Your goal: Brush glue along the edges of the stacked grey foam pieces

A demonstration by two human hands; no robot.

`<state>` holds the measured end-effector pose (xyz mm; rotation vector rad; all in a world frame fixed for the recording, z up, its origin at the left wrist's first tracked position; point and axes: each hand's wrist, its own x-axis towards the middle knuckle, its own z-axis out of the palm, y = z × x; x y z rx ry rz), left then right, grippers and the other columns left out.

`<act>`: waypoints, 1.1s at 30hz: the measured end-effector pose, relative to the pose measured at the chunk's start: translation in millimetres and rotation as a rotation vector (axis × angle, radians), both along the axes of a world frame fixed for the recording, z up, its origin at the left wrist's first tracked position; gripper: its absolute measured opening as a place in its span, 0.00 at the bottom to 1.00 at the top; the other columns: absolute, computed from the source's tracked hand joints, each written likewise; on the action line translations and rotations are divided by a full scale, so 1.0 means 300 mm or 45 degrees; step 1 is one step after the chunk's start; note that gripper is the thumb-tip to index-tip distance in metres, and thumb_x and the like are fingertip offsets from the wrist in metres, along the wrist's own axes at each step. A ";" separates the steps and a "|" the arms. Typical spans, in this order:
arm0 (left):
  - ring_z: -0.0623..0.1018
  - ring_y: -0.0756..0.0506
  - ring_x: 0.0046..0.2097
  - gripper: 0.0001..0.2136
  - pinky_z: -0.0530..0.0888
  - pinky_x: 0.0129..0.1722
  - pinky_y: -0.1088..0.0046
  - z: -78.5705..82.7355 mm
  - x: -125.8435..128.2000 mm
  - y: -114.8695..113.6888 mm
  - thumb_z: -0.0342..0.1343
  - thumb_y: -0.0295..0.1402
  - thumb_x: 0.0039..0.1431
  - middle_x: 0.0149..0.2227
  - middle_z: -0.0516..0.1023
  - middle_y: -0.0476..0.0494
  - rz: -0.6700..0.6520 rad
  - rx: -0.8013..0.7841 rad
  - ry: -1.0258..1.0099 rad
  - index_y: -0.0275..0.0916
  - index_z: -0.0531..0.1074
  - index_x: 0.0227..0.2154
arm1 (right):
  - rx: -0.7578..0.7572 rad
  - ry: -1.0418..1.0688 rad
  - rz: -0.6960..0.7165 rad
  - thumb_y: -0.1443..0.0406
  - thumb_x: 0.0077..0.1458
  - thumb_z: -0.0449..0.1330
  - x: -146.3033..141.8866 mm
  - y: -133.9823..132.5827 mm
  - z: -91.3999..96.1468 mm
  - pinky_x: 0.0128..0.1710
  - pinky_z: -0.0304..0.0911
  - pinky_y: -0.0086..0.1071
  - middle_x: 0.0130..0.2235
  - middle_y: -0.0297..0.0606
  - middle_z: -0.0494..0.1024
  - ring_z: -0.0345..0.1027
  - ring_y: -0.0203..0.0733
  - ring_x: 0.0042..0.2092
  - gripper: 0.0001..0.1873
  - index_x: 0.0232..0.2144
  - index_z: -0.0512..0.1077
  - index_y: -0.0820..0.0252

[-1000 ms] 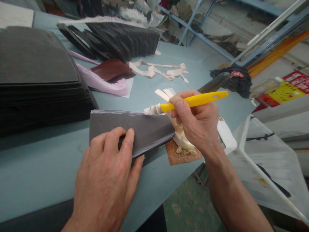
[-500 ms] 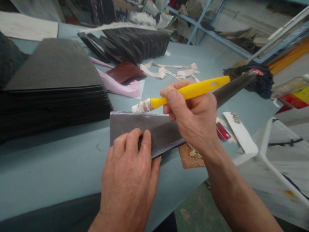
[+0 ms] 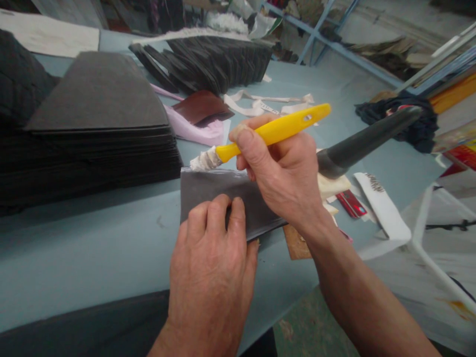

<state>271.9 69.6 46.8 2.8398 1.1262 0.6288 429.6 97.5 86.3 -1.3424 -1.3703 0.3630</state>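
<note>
A dark grey sheet piece [image 3: 208, 191] lies flat on the blue table [image 3: 74, 248] near its front edge. My left hand [image 3: 211, 267] presses down on it, fingers together on its near side. My right hand [image 3: 282, 173] grips a yellow-handled brush [image 3: 275, 131], whose whitish glue-caked bristles touch the sheet's far edge toward its left end. That far edge looks wet and shiny.
A tall stack of dark sheets [image 3: 92, 134] stands at the left. Fanned dark pieces [image 3: 208, 62] lie at the back, with a brown piece [image 3: 201, 106], pink cloth and white strips. A black handle [image 3: 368, 139] slants in at the right, above a brown board [image 3: 295, 243].
The brush has travelled leftward along the sheet's far edge, leaving a shiny strip. My left hand has stayed pressed on the sheet. The view has shifted.
</note>
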 end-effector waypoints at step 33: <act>0.76 0.29 0.50 0.27 0.79 0.47 0.49 0.000 0.004 -0.004 0.64 0.33 0.60 0.54 0.77 0.28 -0.035 0.101 0.029 0.29 0.73 0.61 | 0.011 0.031 -0.104 0.52 0.69 0.66 0.108 -0.057 -0.035 0.29 0.70 0.28 0.27 0.27 0.72 0.72 0.33 0.30 0.15 0.35 0.76 0.54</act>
